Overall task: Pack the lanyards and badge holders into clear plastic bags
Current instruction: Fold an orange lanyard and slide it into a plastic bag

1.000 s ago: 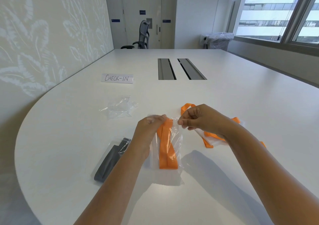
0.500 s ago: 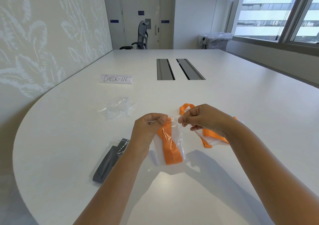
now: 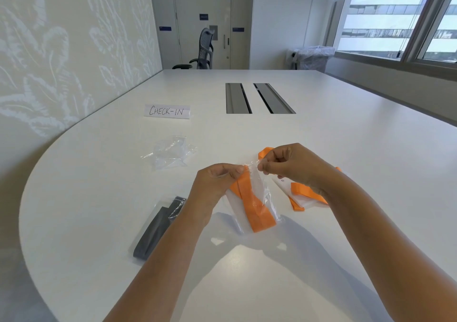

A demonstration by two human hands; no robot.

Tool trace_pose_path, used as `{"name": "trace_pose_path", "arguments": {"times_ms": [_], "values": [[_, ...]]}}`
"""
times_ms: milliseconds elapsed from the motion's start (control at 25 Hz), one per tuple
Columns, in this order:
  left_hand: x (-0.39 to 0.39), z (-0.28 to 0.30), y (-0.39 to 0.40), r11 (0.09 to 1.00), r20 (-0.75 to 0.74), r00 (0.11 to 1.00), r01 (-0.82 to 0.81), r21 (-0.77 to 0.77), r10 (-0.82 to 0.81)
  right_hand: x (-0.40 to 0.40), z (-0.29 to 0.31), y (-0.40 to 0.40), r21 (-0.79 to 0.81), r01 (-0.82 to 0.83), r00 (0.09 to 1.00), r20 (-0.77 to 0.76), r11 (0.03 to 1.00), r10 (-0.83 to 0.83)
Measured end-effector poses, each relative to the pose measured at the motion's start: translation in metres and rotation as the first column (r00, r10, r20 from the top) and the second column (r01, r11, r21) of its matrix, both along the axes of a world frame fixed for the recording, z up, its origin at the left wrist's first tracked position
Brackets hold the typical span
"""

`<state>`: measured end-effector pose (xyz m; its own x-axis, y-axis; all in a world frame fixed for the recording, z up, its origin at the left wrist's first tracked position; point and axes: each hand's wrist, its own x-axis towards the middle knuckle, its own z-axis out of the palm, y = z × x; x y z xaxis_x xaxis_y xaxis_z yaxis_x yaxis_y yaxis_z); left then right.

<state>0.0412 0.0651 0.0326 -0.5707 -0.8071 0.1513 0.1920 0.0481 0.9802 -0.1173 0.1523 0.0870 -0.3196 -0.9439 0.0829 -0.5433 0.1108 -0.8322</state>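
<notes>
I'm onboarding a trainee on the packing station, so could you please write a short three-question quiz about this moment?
1. True or false: both hands pinch the top edge of the clear bag holding the orange lanyard.
2. Which item lies nearest the CHECK-IN sign? A) grey lanyard bag B) empty clear bags C) loose orange lanyard
3. What colour is the packed lanyard beside the left hand?

Key: 1 true, left and right hand both grip it. 2 B. 3 grey.
</notes>
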Motion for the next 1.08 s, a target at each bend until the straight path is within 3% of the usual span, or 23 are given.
{"name": "trace_pose_path", "arguments": {"times_ms": [160, 280, 440, 720, 920, 1080], "values": [[0.0, 0.0, 0.002, 0.967, 0.081, 0.995, -0.042, -0.25, 0.064, 0.006, 0.001, 0.001, -0.026, 0.026, 0.987, -0.159, 0.999, -0.03], [-0.001, -0.001, 0.004, 0.887, 0.054, 0.984, -0.127, -0.444, 0.168, 0.008, 0.002, 0.001, -0.061, 0.03, 0.989, -0.14, 0.998, -0.038], [0.0, -0.001, 0.01, 0.76, 0.01, 0.982, -0.139, -0.635, 0.188, 0.009, 0.0, -0.002, -0.096, 0.061, 0.996, -0.061, 0.994, -0.067], [-0.005, -0.005, 0.013, 0.763, -0.056, 0.95, -0.282, -0.581, 0.308, 0.015, -0.008, -0.008, -0.126, 0.03, 0.997, 0.071, 0.992, -0.021], [-0.01, -0.01, 0.012, 0.8, -0.033, 0.928, -0.337, -0.497, 0.37, 0.016, -0.009, -0.009, -0.081, 0.021, 0.996, -0.089, 0.997, -0.028], [-0.009, -0.007, 0.01, 0.884, 0.017, 0.954, -0.27, -0.382, 0.299, 0.019, -0.009, -0.008, -0.108, 0.048, 0.985, -0.159, 0.993, -0.065]]}}
